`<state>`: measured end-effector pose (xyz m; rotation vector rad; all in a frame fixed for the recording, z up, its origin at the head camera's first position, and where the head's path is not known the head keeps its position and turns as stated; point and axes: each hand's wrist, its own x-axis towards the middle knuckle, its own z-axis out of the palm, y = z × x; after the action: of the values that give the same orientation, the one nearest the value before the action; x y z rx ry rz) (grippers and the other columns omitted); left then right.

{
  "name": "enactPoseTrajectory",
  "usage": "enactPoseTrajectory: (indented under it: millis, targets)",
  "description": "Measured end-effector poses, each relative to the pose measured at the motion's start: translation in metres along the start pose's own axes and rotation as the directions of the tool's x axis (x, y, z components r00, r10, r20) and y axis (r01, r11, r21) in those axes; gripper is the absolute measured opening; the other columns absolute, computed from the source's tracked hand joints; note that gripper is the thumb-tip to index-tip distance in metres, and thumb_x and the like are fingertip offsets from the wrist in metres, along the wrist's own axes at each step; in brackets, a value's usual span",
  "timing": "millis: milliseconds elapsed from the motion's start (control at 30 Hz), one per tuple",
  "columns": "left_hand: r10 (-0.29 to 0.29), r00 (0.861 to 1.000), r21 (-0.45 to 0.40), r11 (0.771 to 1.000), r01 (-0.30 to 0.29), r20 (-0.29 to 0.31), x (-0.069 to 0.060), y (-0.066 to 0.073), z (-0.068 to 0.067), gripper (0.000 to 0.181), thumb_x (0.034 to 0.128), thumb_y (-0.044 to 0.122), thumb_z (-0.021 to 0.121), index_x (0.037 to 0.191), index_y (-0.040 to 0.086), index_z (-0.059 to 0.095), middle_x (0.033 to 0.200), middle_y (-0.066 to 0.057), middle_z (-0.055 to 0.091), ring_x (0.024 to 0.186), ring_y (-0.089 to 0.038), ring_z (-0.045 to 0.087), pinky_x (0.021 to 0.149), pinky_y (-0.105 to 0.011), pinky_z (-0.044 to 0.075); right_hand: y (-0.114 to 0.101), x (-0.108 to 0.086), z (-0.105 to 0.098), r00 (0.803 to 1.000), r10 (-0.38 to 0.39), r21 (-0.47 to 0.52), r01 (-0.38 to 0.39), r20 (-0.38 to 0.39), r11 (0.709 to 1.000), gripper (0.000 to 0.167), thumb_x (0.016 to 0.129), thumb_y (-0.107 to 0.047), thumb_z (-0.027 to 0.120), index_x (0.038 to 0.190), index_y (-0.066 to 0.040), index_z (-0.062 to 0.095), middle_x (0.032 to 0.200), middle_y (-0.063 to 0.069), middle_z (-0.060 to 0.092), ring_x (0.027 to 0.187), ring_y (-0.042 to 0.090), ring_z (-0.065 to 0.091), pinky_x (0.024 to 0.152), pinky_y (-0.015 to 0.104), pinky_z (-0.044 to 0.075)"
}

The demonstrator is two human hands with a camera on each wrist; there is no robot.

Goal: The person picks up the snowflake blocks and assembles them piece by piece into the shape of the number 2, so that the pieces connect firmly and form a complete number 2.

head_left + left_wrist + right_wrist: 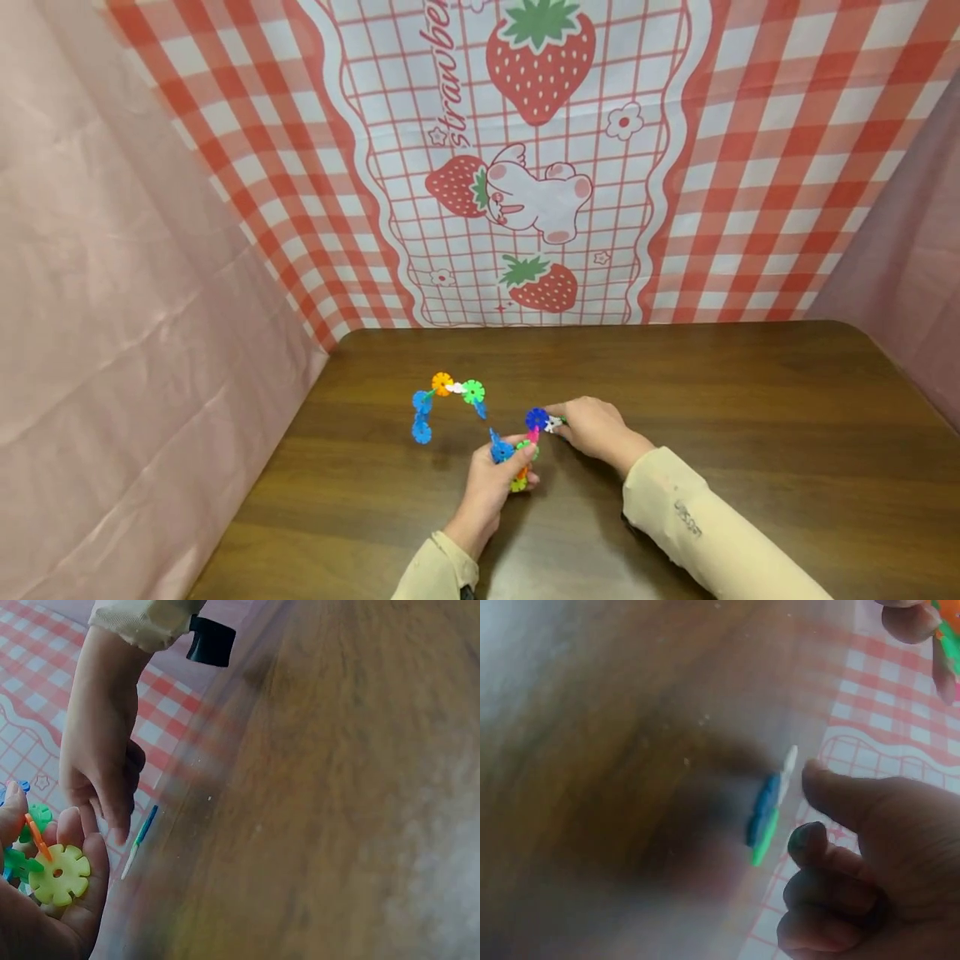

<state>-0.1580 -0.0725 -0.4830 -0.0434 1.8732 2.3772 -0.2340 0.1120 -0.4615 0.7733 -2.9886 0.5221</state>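
Observation:
My left hand (491, 487) holds a bunch of joined snowflake discs between thumb and fingers. A yellow disc (58, 874), an orange disc (37, 836) and green ones show in the left wrist view. A blue disc (502, 452) and a pink disc (533, 434) stick out above that hand. Just beyond, a dark blue disc (536, 419), a white disc (553, 424) and a bit of green lie on the table. At their edge is my right hand (596, 429); in the right wrist view, its thumb and finger stand apart with nothing between them.
On the brown table (360, 517), left of the hands, lies an arched chain of blue, orange (442, 383), white and green discs. A strawberry-print cloth (540, 167) hangs behind the table, with a pink curtain (150, 250) at the left.

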Motion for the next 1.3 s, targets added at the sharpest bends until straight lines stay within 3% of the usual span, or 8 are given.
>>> enactPoseTrajectory:
  millis: [233, 367, 533, 633, 800, 900, 1067, 1300]
  targets:
    - [-0.015, 1.000, -0.002, 1.000, 0.015, 0.003, 0.000, -0.003, 0.004, 0.032, 0.0888, 0.011, 0.072, 0.114, -0.008, 0.066, 0.067, -0.001, 0.060, 0.053, -0.010, 0.062, 0.056, -0.025, 0.057, 0.008, -0.005, 0.000, 1.000, 0.000, 0.020, 0.000, -0.027, 1.000, 0.025, 0.075, -0.016, 0.084, 0.085, -0.016, 0.061, 0.079, 0.000, 0.056, 0.071, 0.019, 0.054, 0.056, 0.035, 0.046]
    - [-0.014, 1.000, 0.008, 1.000, 0.014, 0.008, 0.000, -0.004, 0.006, 0.032, 0.0888, 0.013, 0.072, 0.114, -0.007, 0.066, 0.068, -0.001, 0.061, 0.054, -0.010, 0.062, 0.056, -0.025, 0.057, 0.014, -0.012, -0.002, 0.999, 0.021, 0.134, -0.015, -0.044, 0.991, 0.030, 0.072, -0.012, 0.084, 0.076, -0.016, 0.054, 0.069, -0.005, 0.046, 0.063, 0.013, 0.044, 0.054, 0.030, 0.038]
    - [-0.012, 1.000, 0.019, 1.000, 0.012, 0.014, -0.001, -0.004, 0.008, 0.033, 0.0889, 0.012, 0.072, 0.115, -0.008, 0.066, 0.074, -0.005, 0.065, 0.054, -0.010, 0.062, 0.057, -0.025, 0.057, 0.021, -0.022, -0.003, 0.994, 0.052, 0.341, -0.016, -0.096, 0.940, 0.012, 0.083, -0.009, 0.076, 0.077, -0.012, 0.065, 0.068, -0.007, 0.059, 0.064, 0.007, 0.053, 0.058, 0.026, 0.045]
    - [-0.013, 1.000, 0.019, 1.000, 0.013, 0.015, -0.001, -0.004, 0.010, 0.033, 0.0892, 0.011, 0.072, 0.115, -0.008, 0.065, 0.077, -0.007, 0.067, 0.054, -0.011, 0.062, 0.057, -0.025, 0.057, 0.025, -0.029, -0.008, 0.989, 0.106, 0.489, -0.042, -0.104, 0.871, 0.005, 0.090, -0.010, 0.070, 0.086, -0.006, 0.069, 0.075, -0.001, 0.068, 0.064, 0.010, 0.058, 0.057, 0.026, 0.050]
    - [-0.025, 1.000, 0.034, 0.999, 0.024, 0.010, -0.001, -0.003, 0.015, 0.031, 0.0891, 0.012, 0.072, 0.111, -0.008, 0.067, 0.073, -0.005, 0.066, 0.054, -0.012, 0.062, 0.056, -0.026, 0.057, 0.026, -0.043, -0.024, 0.978, 0.206, 0.726, -0.130, -0.016, 0.676, 0.015, 0.095, -0.013, 0.064, 0.099, 0.001, 0.062, 0.077, 0.014, 0.070, 0.047, 0.013, 0.049, 0.043, 0.025, 0.044]
    - [-0.039, 0.999, 0.058, 0.998, 0.038, 0.002, -0.002, -0.001, 0.018, 0.028, 0.0875, 0.013, 0.074, 0.105, -0.008, 0.069, 0.072, -0.009, 0.067, 0.054, -0.012, 0.062, 0.057, -0.026, 0.057, 0.023, -0.050, -0.033, 0.975, 0.220, 0.774, -0.140, 0.000, 0.618, 0.020, 0.096, -0.016, 0.063, 0.102, 0.003, 0.059, 0.078, 0.016, 0.070, 0.046, 0.013, 0.047, 0.042, 0.025, 0.042]
    - [-0.025, 1.000, 0.097, 0.995, 0.025, 0.000, -0.002, -0.003, 0.024, 0.026, 0.0860, 0.014, 0.075, 0.100, -0.008, 0.071, 0.076, -0.013, 0.069, 0.053, -0.012, 0.062, 0.059, -0.030, 0.058, 0.016, -0.056, -0.042, 0.971, 0.232, 0.763, -0.112, -0.051, 0.637, 0.019, 0.095, -0.015, 0.064, 0.101, 0.002, 0.058, 0.078, 0.018, 0.071, 0.044, 0.012, 0.045, 0.041, 0.024, 0.041]
    - [0.023, 1.000, 0.134, 0.991, -0.022, -0.005, 0.000, -0.007, 0.031, 0.023, 0.0848, 0.010, 0.076, 0.098, -0.008, 0.072, 0.075, -0.015, 0.069, 0.051, -0.011, 0.061, 0.056, -0.028, 0.058, 0.001, -0.060, -0.053, 0.960, 0.205, 0.648, -0.033, -0.192, 0.761, 0.013, 0.094, -0.014, 0.066, 0.100, -0.002, 0.063, 0.074, 0.005, 0.072, 0.050, 0.009, 0.055, 0.042, 0.024, 0.040]
